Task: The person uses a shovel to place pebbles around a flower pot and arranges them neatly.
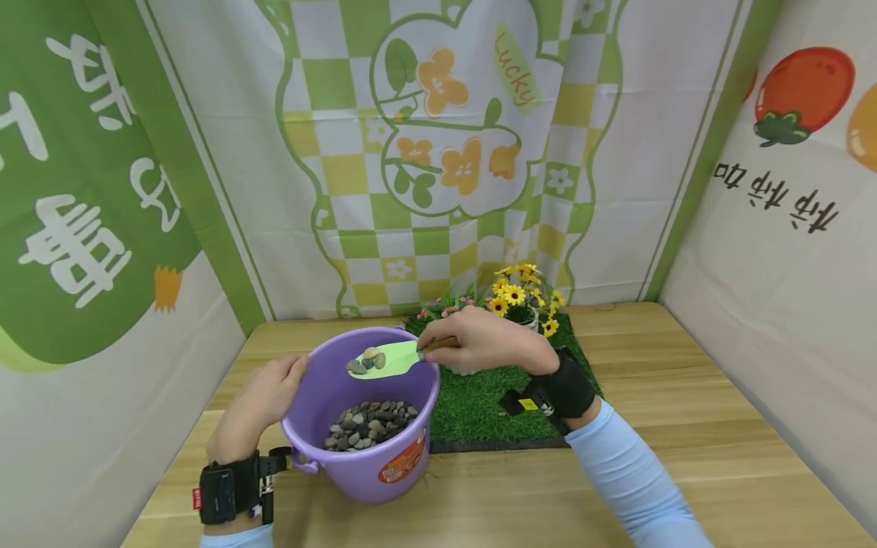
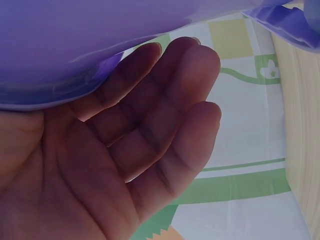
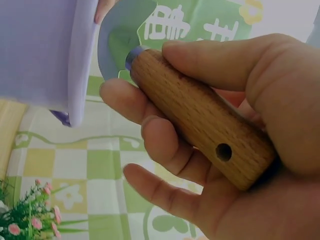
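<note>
I grip the trowel (image 1: 403, 360) in my right hand (image 1: 479, 341), bucket (image 1: 346, 473) held by my left hand (image 1: 270, 388); tilting the trowel could spill its loose stones (image 1: 370, 361).

I see a purple bucket (image 1: 355, 473) with an orange-red label (image 1: 403, 459), grey and tan pebbles (image 1: 370, 426) inside it, my brown-handled scoop's pale-green blade (image 1: 403, 360) above it, and a checked green, white and yellow curtain (image 1: 445, 164) behind it.

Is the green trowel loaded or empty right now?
Loaded: the head view shows a small cluster of pebbles on the trowel's green blade, while the right hand grips its wooden handle.
</note>
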The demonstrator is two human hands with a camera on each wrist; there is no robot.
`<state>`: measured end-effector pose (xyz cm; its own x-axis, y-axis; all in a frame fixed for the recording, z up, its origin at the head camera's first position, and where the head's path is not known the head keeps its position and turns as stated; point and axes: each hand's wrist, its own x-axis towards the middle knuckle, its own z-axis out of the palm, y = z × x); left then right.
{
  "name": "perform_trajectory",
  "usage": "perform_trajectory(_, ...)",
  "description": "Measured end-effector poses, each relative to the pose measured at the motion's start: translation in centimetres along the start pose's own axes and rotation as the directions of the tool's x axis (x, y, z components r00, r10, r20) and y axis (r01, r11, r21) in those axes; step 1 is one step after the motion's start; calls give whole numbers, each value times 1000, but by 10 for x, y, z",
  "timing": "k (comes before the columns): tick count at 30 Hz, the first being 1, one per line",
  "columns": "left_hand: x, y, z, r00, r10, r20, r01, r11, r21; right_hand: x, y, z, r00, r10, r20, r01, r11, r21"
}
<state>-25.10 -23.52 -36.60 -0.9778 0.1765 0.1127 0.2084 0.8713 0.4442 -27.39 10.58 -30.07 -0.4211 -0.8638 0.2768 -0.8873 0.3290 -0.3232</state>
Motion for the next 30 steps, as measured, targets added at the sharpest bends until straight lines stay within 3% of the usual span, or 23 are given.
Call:
perform_trajectory(10, 0, -1, 1, 1000, -6, 13, 6, 1000, -18, -13, 8, -7, 995, 101, -19, -102, 993, -52)
perform_trajectory(15, 0, -1, -1, 1000, -10, 27, 11, 1000, -22, -19, 9, -10, 989, 143, -49, -144, 989, -32)
perform_trajectory(30, -1, -2, -3, 1000, -3, 19, 3, 1000, -8, -42, 18, -21, 971, 206, -124, -212, 977, -36)
